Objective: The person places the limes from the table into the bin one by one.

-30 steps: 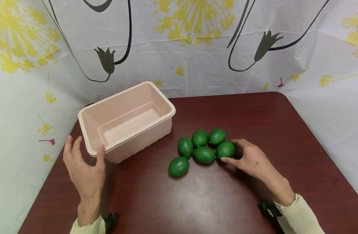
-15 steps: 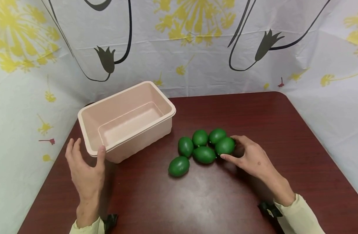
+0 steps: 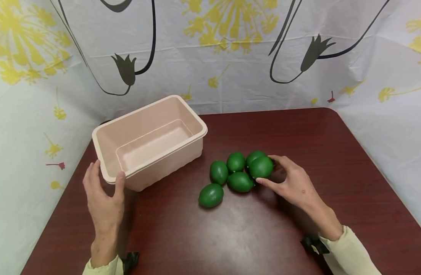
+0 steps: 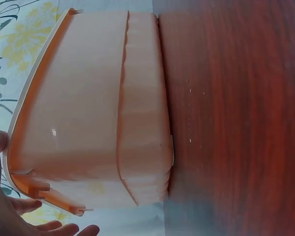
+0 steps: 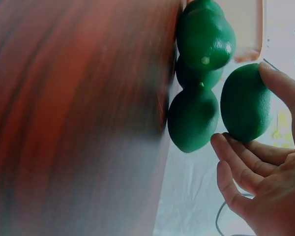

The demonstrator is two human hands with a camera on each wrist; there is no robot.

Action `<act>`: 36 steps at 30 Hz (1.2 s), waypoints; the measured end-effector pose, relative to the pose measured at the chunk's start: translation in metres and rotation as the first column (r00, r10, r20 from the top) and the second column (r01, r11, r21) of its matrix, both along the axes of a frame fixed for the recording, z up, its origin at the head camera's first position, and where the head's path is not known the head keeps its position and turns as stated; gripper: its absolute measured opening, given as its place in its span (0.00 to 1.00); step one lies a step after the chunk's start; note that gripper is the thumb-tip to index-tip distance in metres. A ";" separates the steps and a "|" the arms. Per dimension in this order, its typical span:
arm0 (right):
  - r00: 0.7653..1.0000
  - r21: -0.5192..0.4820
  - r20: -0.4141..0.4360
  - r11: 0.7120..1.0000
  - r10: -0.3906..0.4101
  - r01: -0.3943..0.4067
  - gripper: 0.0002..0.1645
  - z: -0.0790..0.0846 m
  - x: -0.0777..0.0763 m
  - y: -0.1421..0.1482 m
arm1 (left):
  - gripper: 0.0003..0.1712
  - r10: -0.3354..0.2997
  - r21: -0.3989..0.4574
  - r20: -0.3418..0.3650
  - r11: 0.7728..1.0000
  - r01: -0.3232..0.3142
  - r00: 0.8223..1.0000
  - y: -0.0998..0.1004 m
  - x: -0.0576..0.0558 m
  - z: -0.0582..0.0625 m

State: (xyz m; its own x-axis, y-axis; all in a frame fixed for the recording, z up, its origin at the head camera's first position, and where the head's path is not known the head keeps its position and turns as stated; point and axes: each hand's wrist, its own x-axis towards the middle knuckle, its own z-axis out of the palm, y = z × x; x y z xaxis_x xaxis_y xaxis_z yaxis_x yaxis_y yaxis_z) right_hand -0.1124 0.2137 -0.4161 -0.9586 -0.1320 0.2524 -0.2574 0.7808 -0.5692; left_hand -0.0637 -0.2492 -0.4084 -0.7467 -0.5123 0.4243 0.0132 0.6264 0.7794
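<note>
My right hand (image 3: 296, 185) pinches a green lime (image 3: 261, 167) between thumb and fingertips. In the right wrist view, this lime (image 5: 246, 102) hangs above the table, apart from the limes beneath it. It partly covers another lime (image 3: 255, 156) in the head view. Beside these lie several more, including a lime (image 3: 240, 182) in the middle and a lime (image 3: 211, 195) at the near left. My left hand (image 3: 105, 208) is spread around the near left corner of a pale pink plastic bin (image 3: 169, 152), thumb and fingertips right at the rim.
The dark red-brown wooden table (image 3: 210, 240) carries the bin at its back left. A white curtain (image 3: 237, 84) with printed flowers hangs behind the table and along both sides.
My right hand has lifted the rightmost lime off the table, moving it slightly up and left over its neighbour. My left hand has shifted a little right, closer to the bin's corner.
</note>
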 end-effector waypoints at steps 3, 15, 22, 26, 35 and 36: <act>1.000 -0.009 -0.006 1.000 0.018 -0.018 0.44 0.001 0.000 -0.004 | 0.41 -0.016 0.002 -0.005 1.000 0.016 1.000 0.000 0.000 -0.001; 0.999 -0.022 -0.010 0.999 0.043 -0.043 0.44 0.002 -0.002 -0.012 | 0.40 -0.033 0.046 0.045 0.998 0.031 0.998 0.002 -0.001 -0.003; 0.998 -0.019 -0.029 0.998 0.055 -0.056 0.43 0.007 -0.007 -0.017 | 0.39 -0.058 0.078 0.028 0.995 0.055 0.998 0.002 -0.002 -0.004; 0.997 -0.019 -0.044 0.998 0.062 -0.063 0.43 0.010 -0.009 -0.019 | 0.39 -0.066 0.087 0.022 0.994 0.064 0.998 0.002 -0.002 -0.004; 0.995 -0.041 -0.051 0.996 0.080 -0.082 0.43 0.014 -0.012 -0.028 | 0.39 -0.077 0.122 0.033 0.990 0.072 0.997 0.002 -0.003 -0.006; 0.995 -0.044 -0.051 0.995 0.082 -0.084 0.43 0.014 -0.012 -0.029 | 0.39 -0.079 0.124 0.035 0.990 0.074 0.996 0.002 -0.003 -0.006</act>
State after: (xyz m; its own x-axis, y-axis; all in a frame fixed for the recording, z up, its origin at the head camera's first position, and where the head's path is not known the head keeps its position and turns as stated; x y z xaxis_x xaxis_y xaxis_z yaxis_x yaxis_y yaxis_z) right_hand -0.1242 0.1851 -0.4023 -0.9311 -0.1982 0.3061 -0.3488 0.7290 -0.5890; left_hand -0.0668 -0.2476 -0.4143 -0.8007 -0.4996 0.3308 0.0243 0.5245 0.8511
